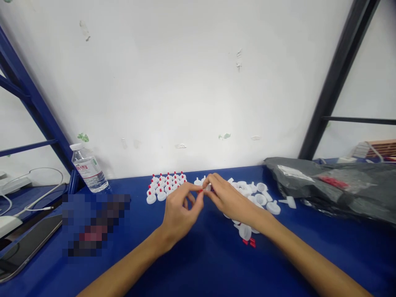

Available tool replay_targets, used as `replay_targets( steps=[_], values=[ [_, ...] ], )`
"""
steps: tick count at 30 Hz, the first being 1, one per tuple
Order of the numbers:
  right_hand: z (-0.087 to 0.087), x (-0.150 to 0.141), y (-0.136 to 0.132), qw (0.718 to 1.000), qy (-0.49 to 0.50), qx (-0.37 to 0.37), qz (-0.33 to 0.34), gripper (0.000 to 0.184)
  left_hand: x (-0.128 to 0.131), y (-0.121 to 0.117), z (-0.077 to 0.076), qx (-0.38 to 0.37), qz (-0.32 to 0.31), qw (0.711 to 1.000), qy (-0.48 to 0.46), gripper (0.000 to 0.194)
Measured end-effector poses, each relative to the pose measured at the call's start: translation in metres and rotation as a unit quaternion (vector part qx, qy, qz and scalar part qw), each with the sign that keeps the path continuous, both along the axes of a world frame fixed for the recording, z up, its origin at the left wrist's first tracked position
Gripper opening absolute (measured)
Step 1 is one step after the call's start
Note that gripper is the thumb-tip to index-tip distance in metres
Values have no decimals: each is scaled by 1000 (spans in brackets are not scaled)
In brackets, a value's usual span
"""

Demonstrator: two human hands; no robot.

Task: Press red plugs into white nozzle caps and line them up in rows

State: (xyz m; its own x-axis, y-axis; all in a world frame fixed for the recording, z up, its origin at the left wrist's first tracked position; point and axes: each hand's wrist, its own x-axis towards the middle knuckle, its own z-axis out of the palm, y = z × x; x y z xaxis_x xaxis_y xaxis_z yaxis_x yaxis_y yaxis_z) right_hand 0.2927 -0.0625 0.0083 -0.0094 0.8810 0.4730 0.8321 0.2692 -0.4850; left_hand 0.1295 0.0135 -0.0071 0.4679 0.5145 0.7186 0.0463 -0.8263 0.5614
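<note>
My left hand (181, 208) pinches a small red tip cap (200, 190) between thumb and fingers. Facing it, my right hand (232, 200) grips a white nozzle cap (208, 187), partly hidden by the fingers. The two pieces meet or nearly meet; I cannot tell if they touch. Left of my hands, several white nozzle caps with red tips (161, 194) stand upright in rows. Around and behind my right hand lies a loose pile of white nozzle caps (260, 199) without red tips. Several loose red tip caps (253, 243) rest below my right forearm.
A water bottle (89, 169) stands by the wall at left. A phone (29, 247), white cables (37, 198) and a blurred-out object (95, 227) lie on the blue table (198, 268). At right is a dark plastic bag (297, 177) with a clear bag of red pieces (335, 182).
</note>
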Motion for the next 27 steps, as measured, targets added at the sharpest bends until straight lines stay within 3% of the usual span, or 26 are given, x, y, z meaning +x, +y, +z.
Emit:
replay_targets(
  steps=[3,7,10,13,17,22,27],
  values=[
    [-1,-1,3,999,31,-18,-19,10,-2,9,3,-115,20,993,-15,15],
    [0,-1,5,987,127,-94,-22,19,-1,18,5,-200,-17,979,-42,23],
    [1,-1,6,975,184,-122,-3,31,0,19,6,-225,-38,972,-46,24],
    [3,-1,4,980,169,-104,-1,26,2,17,6,-239,-55,968,-42,24],
    [6,-6,1,977,185,-103,16,39,3,16,4,-266,-71,961,-20,25],
    [6,-8,-1,988,118,-103,-7,24,3,18,4,-313,-87,946,-16,24],
    [5,-8,-2,990,102,-101,-6,24,3,20,4,-319,-101,942,-17,26]
  ],
)
